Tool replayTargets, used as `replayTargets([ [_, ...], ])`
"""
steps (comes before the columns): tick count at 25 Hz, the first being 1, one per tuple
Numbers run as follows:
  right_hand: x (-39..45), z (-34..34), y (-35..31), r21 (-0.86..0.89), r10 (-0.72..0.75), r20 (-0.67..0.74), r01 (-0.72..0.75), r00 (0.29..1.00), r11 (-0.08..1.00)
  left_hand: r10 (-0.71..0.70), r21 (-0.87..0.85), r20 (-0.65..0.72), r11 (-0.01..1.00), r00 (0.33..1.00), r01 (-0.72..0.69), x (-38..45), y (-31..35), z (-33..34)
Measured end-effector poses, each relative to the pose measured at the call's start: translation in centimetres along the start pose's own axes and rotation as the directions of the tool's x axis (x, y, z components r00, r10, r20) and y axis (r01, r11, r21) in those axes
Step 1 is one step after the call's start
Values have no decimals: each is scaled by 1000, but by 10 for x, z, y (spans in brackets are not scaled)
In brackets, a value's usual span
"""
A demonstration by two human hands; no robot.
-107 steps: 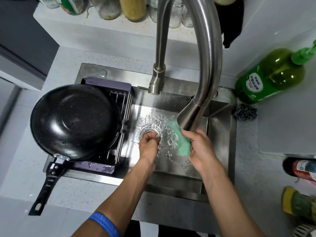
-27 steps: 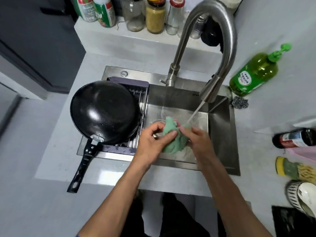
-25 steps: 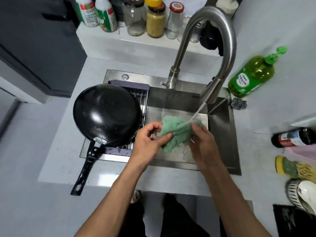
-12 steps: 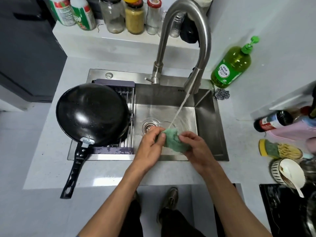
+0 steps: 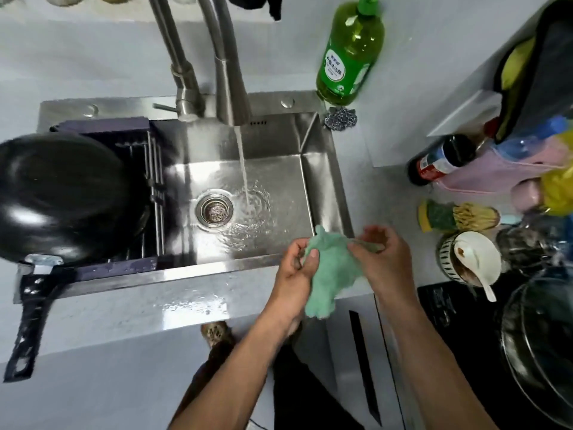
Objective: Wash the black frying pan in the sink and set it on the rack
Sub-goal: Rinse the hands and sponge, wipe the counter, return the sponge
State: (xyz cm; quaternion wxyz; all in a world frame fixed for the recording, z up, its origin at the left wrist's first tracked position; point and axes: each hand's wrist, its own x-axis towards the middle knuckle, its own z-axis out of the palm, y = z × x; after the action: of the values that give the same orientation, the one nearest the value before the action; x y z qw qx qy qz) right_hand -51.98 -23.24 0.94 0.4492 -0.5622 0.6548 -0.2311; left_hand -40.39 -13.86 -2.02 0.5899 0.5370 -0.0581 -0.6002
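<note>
The black frying pan point(image 5: 62, 197) lies on the dark rack point(image 5: 124, 268) across the left part of the steel sink point(image 5: 322, 169), its handle point(image 5: 28, 330) sticking out over the counter's front. Both hands are at the sink's front right corner, far from the pan. My left hand point(image 5: 297, 268) and my right hand point(image 5: 384, 259) each grip a green cloth point(image 5: 331, 274) that hangs between them over the sink edge. Water runs from the faucet point(image 5: 229, 72) into the basin beside the drain point(image 5: 215, 209).
A green soap bottle point(image 5: 350, 54) and a steel scourer point(image 5: 341, 119) sit behind the sink's right corner. On the right counter are a dark bottle point(image 5: 440, 159), a scrub brush point(image 5: 455, 215), a bowl with a spoon point(image 5: 471, 259) and a glass lid point(image 5: 542, 342).
Both hands have carried the green cloth out of the water stream to the sink's front right corner. The view has swung right and closer. The pan stays on the rack.
</note>
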Motion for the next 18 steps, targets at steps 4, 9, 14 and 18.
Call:
replayTargets([
  [4, 10, 13, 54, -403, -485, -90, 414, 870, 816, 67, 443, -286, 894, 956, 70, 30, -52, 17],
  [9, -1, 83, 140, -642, -360, 332, 488, 872, 591, 200, 524, -393, 851, 898, 39, 14, -64, -24],
  [14, 44, 18, 145, -660, -455, 386, 584, 803, 472, 233, 533, -395, 846, 889, 15, 18, -51, -47],
  [18, 35, 42, 146, -652, -489, 470, 662, 735, 369, 276, 565, -398, 825, 875, -3, 15, -39, -49],
])
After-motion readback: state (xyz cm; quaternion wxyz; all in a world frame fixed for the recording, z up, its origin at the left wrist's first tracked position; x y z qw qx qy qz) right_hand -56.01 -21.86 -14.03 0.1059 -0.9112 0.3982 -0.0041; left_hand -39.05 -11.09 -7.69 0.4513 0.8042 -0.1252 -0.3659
